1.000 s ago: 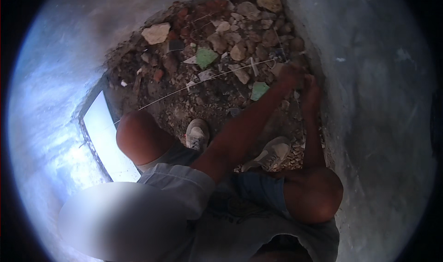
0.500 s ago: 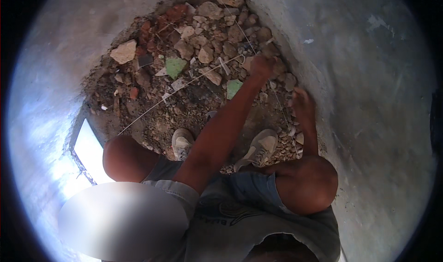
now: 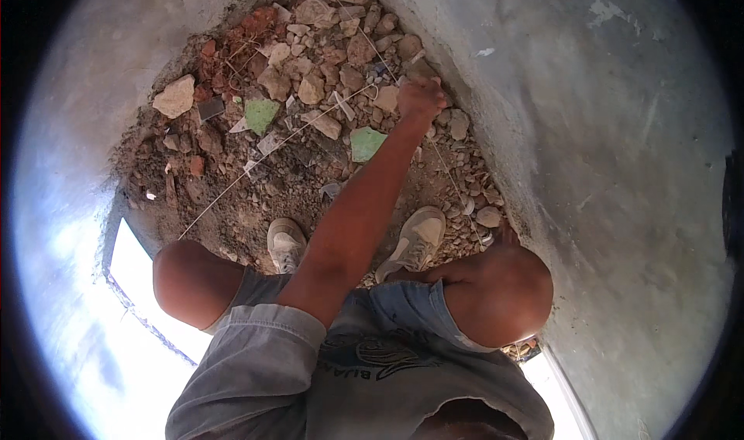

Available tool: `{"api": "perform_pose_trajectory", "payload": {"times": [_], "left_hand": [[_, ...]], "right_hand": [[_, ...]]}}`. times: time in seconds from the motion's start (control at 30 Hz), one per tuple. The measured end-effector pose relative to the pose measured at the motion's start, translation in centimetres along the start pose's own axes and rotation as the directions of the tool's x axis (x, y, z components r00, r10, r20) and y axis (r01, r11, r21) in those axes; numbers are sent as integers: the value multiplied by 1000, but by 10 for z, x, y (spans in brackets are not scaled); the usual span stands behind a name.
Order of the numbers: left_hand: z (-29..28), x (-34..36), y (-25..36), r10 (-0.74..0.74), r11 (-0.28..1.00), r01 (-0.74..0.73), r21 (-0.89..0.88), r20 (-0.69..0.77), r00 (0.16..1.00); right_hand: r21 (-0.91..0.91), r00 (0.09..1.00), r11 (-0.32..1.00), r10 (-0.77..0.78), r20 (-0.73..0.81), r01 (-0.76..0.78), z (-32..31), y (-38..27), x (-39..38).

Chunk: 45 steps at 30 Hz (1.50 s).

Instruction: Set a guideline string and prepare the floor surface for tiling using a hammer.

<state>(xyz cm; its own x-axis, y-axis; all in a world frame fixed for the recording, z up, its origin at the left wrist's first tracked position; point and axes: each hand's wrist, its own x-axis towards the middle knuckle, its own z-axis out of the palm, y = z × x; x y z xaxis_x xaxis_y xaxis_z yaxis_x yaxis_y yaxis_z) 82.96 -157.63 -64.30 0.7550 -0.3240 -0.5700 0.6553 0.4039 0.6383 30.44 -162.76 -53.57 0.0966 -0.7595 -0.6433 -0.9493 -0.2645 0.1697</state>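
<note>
My left hand [image 3: 422,99] reaches across to the right side of the rubble, by the foot of the right-hand wall. Its fingers are curled closed. A brown stone [image 3: 421,70] shows just beyond them, but what lies in the grip is hidden. A taut white string [image 3: 377,49] runs down to this hand and comes out again below it. Beside the hand, on its left, is a pale tan stone [image 3: 386,99]. Most of my right hand [image 3: 508,235] is hidden behind my right knee, low beside the wall, near a rounded stone [image 3: 489,217]; its fingers cannot be made out.
Grey plastered walls [image 3: 573,130] close in on both sides. A second string [image 3: 291,136] slants across the rubble [image 3: 256,180]. Green slabs [image 3: 367,143], a large pale stone [image 3: 174,97] and reddish brick pieces [image 3: 260,23] lie about. My shoes [image 3: 422,235] stand at the near edge.
The view has shifted, so the rubble sits farther left. My left hand stays closed by the string. My right hand has drawn back toward me and is now largely behind the knee.
</note>
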Motion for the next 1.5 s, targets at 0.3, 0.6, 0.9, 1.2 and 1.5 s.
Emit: {"api": "perform_pose_trajectory", "payload": {"times": [0.3, 0.6, 0.9, 1.2, 1.5], "left_hand": [[10, -87, 56, -54, 979, 47, 198, 31, 998], [-83, -173, 80, 446, 771, -240, 590, -232, 865], [-206, -96, 161, 686, 324, 217, 921, -386, 616], [-219, -46, 170, 426, 110, 33, 993, -77, 902], [-232, -51, 214, 244, -336, -40, 941, 128, 961]], "right_hand": [[80, 985, 991, -91, -146, 104, -10, -37, 24], [254, 806, 802, -407, -431, 541, -55, -153, 22], [9, 261, 307, -795, -547, 952, -117, -306, -10], [0, 339, 386, -808, -482, 922, -116, -311, -30], [-14, 331, 381, -820, -467, 925, -109, -317, -18]]}}
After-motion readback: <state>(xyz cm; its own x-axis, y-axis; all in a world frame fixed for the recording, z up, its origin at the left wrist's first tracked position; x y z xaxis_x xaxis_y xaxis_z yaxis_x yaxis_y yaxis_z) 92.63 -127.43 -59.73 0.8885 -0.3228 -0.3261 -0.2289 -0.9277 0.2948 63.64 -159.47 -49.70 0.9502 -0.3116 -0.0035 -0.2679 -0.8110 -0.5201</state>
